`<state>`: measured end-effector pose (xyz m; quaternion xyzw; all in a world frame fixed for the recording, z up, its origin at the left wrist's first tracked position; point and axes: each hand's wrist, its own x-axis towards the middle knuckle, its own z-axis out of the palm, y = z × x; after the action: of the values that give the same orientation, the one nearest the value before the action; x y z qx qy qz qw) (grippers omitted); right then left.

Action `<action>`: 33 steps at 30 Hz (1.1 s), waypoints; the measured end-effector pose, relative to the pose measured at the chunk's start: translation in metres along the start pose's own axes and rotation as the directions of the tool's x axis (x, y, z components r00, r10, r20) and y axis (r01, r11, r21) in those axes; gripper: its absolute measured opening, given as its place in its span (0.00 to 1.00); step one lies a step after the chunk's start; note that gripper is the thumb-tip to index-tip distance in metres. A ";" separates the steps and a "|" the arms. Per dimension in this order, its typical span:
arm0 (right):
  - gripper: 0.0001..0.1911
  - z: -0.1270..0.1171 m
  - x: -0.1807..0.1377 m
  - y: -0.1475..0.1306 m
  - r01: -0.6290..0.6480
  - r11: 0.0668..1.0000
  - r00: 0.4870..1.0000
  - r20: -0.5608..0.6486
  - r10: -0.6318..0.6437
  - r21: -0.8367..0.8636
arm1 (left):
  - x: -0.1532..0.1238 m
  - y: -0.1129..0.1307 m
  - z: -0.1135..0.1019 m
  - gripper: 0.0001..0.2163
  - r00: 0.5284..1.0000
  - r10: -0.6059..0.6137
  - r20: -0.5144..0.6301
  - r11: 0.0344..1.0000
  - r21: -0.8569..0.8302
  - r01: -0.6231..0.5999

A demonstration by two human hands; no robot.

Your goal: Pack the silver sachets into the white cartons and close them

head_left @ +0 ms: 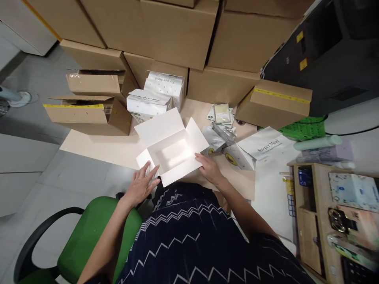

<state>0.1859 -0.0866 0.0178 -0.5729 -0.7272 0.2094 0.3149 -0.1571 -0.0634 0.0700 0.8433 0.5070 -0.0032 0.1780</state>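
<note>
While open, box (173, 152) between fingers (148, 171)

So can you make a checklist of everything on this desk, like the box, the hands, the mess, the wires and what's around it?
Surface: light wooden table, partly bare.
Job's things: open white box, empty, flaps spread, at the near edge.
Clutter: printed white boxes, silver pouches, white bag, open cardboard boxes.
Grippers: left hand flat on the box's left corner; right hand on its right edge.
Cables: black cable at the right.
Surroundings: stacked cartons, green chair, wooden shelf.
</note>
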 end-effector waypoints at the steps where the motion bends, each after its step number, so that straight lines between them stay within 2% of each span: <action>1: 0.23 0.000 0.001 0.000 0.008 1.000 1.000 -0.002 -0.007 0.015 | 0.001 0.003 0.008 0.25 0.999 -0.029 -0.028 1.000 -0.010 0.028; 3: 0.25 -0.003 0.002 0.000 0.012 0.999 1.000 -0.003 -0.012 0.038 | 0.009 0.011 0.021 0.25 0.989 -0.050 -0.136 0.999 0.010 0.052; 5: 0.28 -0.013 0.004 0.000 0.010 0.999 0.999 0.035 -0.012 0.048 | 0.018 0.021 0.030 0.23 0.977 0.013 -0.212 0.999 0.040 -0.005; 8: 0.26 -0.044 0.013 0.004 -0.016 0.997 0.997 0.075 0.011 0.076 | 0.028 0.031 0.039 0.16 0.966 0.161 -0.204 0.987 0.040 -0.156; 10: 0.23 -0.070 0.024 0.011 -0.115 0.993 0.993 -0.035 0.116 0.028 | 0.032 0.033 0.042 0.14 0.959 0.206 -0.195 0.978 0.022 -0.206; 12: 0.20 -0.093 0.042 0.019 -0.269 0.955 0.953 -0.180 0.244 -0.127 | 0.035 0.033 0.045 0.14 0.954 0.217 -0.206 0.975 -0.001 -0.221; 14: 0.19 -0.108 0.065 0.030 -0.406 0.848 0.912 -0.214 0.351 -0.341 | 0.038 0.033 0.048 0.14 0.952 0.217 -0.215 0.974 -0.014 -0.225; 16: 0.20 -0.110 0.090 0.041 -0.472 0.715 0.869 -0.135 0.476 -0.517 | 0.040 0.034 0.051 0.13 0.951 0.212 -0.225 0.975 -0.015 -0.221; 18: 0.21 -0.104 0.113 0.053 -0.495 0.614 0.794 -0.033 0.607 -0.614 | 0.040 0.035 0.053 0.13 0.950 0.206 -0.235 0.976 -0.014 -0.215; 20: 0.21 -0.098 0.130 0.062 -0.515 0.562 0.710 0.045 0.703 -0.647 | 0.039 0.037 0.055 0.13 0.947 0.196 -0.256 0.978 -0.022 -0.208; 22: 0.20 -0.098 0.139 0.065 -0.539 0.539 0.668 0.061 0.742 -0.647 | 0.038 0.038 0.058 0.12 0.941 0.181 -0.287 0.979 -0.036 -0.199; 24: 0.21 -0.109 0.141 0.061 -0.555 0.540 0.695 0.004 0.719 -0.633 | 0.036 0.040 0.059 0.12 0.933 0.173 -0.316 0.979 -0.050 -0.198; 28: 0.21 -0.157 0.130 0.028 -0.531 0.593 0.817 -0.182 0.547 -0.605 | 0.034 0.041 0.059 0.12 0.923 0.186 -0.337 0.974 -0.057 -0.218; 31: 0.23 -0.181 0.125 0.000 -0.529 0.588 0.841 -0.286 0.460 -0.612 | 0.034 0.040 0.059 0.12 0.920 0.197 -0.339 0.972 -0.054 -0.229; 33: 0.23 -0.178 0.127 -0.007 -0.534 0.561 0.838 -0.308 0.450 -0.633 | 0.035 0.040 0.059 0.12 0.919 0.200 -0.339 0.972 -0.052 -0.230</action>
<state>0.2871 0.0243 0.1772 -0.8382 -0.5427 -0.0328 0.0440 -0.0953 -0.0686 0.0203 0.8734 0.4336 0.1814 0.1278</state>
